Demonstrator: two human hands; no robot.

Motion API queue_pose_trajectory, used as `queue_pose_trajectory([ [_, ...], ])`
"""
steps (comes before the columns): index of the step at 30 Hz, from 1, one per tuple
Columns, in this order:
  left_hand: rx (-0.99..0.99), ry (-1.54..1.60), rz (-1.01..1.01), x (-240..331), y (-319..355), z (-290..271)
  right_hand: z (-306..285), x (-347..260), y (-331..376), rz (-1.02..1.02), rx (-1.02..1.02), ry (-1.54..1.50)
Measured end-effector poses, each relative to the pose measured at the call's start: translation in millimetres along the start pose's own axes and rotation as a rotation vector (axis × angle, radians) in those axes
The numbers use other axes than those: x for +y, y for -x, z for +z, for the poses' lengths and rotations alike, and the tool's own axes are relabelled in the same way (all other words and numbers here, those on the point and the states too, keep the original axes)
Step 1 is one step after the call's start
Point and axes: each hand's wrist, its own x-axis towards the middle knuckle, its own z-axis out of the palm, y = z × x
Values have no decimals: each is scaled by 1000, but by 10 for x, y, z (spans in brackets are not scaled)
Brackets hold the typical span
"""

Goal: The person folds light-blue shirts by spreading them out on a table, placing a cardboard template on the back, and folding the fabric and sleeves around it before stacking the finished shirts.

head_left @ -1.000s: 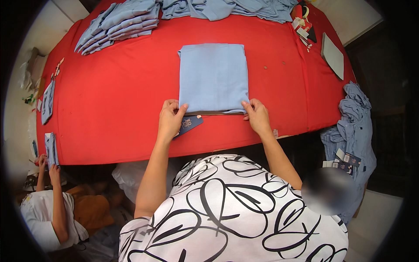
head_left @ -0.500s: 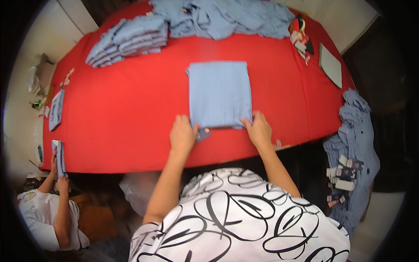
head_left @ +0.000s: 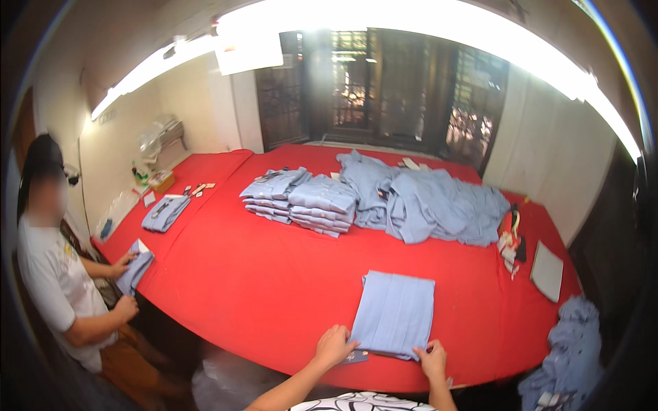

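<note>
Since half a second ago your view has tipped up from the tabletop: the room's far wall and dark windows now show, while both hands stay at the near edge of the folded shirt. At far left a co-worker in a white top sits by the table's corner, hands on a small folded blue piece [head_left: 135,270]. Further along the left side lies another small blue garment [head_left: 163,212]. The red table [head_left: 260,294] runs wide across the frame. At mid-table stands a stack of folded blue shirts [head_left: 301,202], and just beside it to the right a loose heap of unfolded blue shirts [head_left: 439,205]. Your left hand [head_left: 334,346] rests flat, fingers spread, on the near left corner of the folded blue shirt [head_left: 395,312], over a dark tag [head_left: 356,357] poking out beneath it. The shirt lies flat near the table's front edge, well apart from the stack. Your right hand [head_left: 433,357] presses its near right corner, fingers loosely together, grasping nothing. At right lie a white flat card [head_left: 547,271] and, off the table's edge, a pile of blue garments [head_left: 569,349].
</note>
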Motion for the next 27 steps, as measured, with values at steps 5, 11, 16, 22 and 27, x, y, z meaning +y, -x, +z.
queue_pose_trajectory([
  [5, 44, 8, 57, -152, -15, 185, 19, 162, 28, -17, 25, -55],
  [11, 84, 37, 72, -111, 2, 238, 33, 259, -11, 19, 6, -86],
  [16, 51, 67, 42, -65, -26, 195, -88, 26, -20, 60, -58, -173],
  [22, 45, 219, -32, 22, 59, 173, 17, 142, 0, -10, -30, -125],
  [27, 25, 492, 26, 106, 158, 56, -288, -75, -18, 54, -306, -416],
])
